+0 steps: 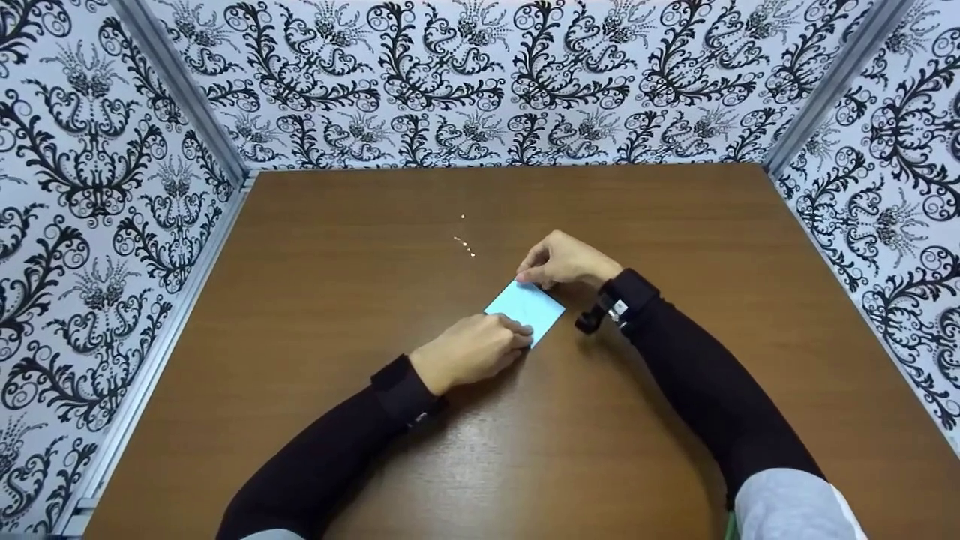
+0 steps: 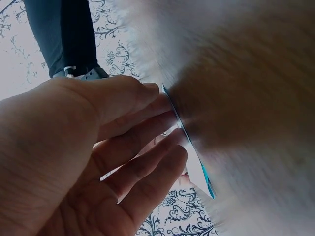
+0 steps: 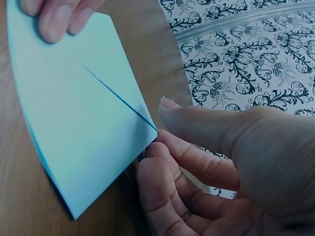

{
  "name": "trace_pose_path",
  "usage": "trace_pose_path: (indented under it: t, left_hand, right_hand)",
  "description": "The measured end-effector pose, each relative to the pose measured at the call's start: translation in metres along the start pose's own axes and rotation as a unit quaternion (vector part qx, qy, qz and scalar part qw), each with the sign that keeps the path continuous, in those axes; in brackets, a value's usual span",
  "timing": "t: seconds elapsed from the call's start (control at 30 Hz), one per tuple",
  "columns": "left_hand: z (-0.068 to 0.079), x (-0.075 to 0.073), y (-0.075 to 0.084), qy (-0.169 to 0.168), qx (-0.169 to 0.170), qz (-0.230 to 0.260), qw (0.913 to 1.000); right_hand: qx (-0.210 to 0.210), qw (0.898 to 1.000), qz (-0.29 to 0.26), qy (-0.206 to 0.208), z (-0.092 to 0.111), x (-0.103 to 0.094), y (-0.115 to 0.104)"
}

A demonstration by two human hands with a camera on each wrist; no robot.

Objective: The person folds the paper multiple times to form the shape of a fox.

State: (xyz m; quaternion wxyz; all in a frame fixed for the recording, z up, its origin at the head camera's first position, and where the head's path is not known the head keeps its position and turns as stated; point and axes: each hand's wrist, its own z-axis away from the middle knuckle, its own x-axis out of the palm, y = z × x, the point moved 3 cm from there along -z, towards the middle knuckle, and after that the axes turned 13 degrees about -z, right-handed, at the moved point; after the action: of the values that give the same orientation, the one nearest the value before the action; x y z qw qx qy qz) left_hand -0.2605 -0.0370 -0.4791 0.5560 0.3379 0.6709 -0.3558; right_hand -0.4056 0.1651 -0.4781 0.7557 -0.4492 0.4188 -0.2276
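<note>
A folded square of light-blue paper [image 1: 526, 300] lies at an angle on the wooden table, between the two hands. My left hand [image 1: 480, 345] presses on its near edge with the fingers extended. In the left wrist view these fingers [image 2: 147, 169] reach the paper [image 2: 198, 169], which shows edge-on. At the far corner, my right hand [image 1: 562, 261] holds the paper between thumb and curled index finger. The right wrist view shows a dark slit or crease running from that corner toward the middle of the paper [image 3: 74, 128].
The brown table [image 1: 360, 247] spreads around both hands. Several small bright specks [image 1: 466, 246] show on it beyond the paper. Patterned white panels [image 1: 450, 82] with metal frame posts [image 1: 187, 90] stand at the back and sides.
</note>
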Motion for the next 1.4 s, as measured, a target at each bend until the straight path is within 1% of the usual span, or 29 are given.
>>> trace_pose_path:
  t: [0.2,0.37,0.47,0.63,0.77,1.03,1.13,1.23,1.33,1.4]
  left_hand:
    - [-0.001,0.000,0.001,0.002,-0.008,-0.006,1.0000]
    - [0.000,0.000,0.002,0.007,-0.011,-0.013,0.9998]
    - [0.000,0.000,0.002,0.009,-0.011,-0.011,0.9998]
    - [0.000,0.001,0.001,0.005,-0.014,-0.008,0.9999]
    - [0.000,0.001,0.001,0.001,-0.017,-0.011,0.9998]
    - [0.002,-0.001,-0.001,-0.005,-0.042,-0.002,0.9991]
    - [0.003,-0.001,-0.003,0.004,-0.051,-0.003,0.9987]
    - [0.004,-0.002,-0.006,0.025,-0.061,-0.005,0.9978]
    - [0.006,-0.006,-0.011,0.043,-0.072,-0.014,0.9964]
    - [0.008,-0.009,-0.016,0.048,-0.083,-0.020,0.9952]
  right_hand:
    - [-0.001,0.999,-0.042,-0.010,-0.003,0.001,-0.003]
    - [0.012,0.998,-0.067,-0.010,-0.003,0.001,-0.006]
    - [0.014,0.998,-0.066,-0.008,-0.004,0.000,-0.007]
    - [0.004,0.999,-0.045,-0.010,-0.005,0.000,-0.010]
    - [0.000,0.999,-0.040,-0.007,-0.004,0.000,-0.014]
    - [-0.009,1.000,-0.025,0.005,-0.001,-0.003,-0.020]
    - [-0.009,0.999,-0.026,0.021,0.001,-0.006,-0.021]
    - [-0.015,0.999,-0.021,0.037,0.005,-0.010,-0.024]
    - [-0.019,0.999,-0.015,0.048,0.007,-0.013,-0.028]
    - [-0.018,0.998,-0.019,0.056,0.009,-0.015,-0.030]
